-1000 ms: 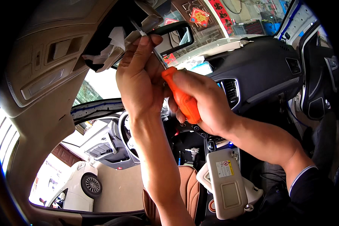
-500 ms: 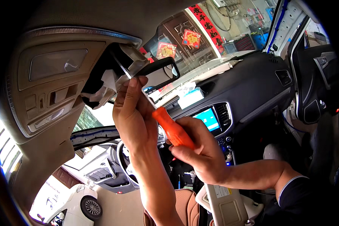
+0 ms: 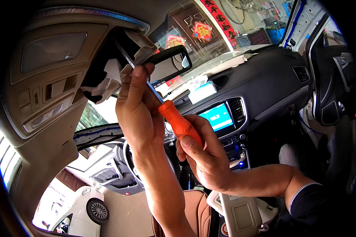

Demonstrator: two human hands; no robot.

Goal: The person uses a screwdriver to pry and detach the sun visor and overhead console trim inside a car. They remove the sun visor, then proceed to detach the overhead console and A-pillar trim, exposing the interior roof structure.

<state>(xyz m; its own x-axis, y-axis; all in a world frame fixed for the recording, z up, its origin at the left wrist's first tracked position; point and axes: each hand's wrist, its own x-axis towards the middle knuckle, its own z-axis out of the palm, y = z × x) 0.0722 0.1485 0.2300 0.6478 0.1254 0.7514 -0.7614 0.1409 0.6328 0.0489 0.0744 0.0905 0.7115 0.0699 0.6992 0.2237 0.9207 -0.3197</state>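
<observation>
The beige roof lining (image 3: 39, 158) curves across the left of the view, carrying the overhead console (image 3: 51, 75), whose front end hangs open over a dark cavity. Below lies the dark dashboard (image 3: 265, 79) with its lit blue screen (image 3: 217, 116). The left hand (image 3: 138, 114) reaches up, fingers steadying the metal shaft of the screwdriver (image 3: 178, 122) near the rear-view mirror (image 3: 168, 65). The right hand (image 3: 203, 158) is closed around the screwdriver's orange handle, its tip angled up into the opened console.
</observation>
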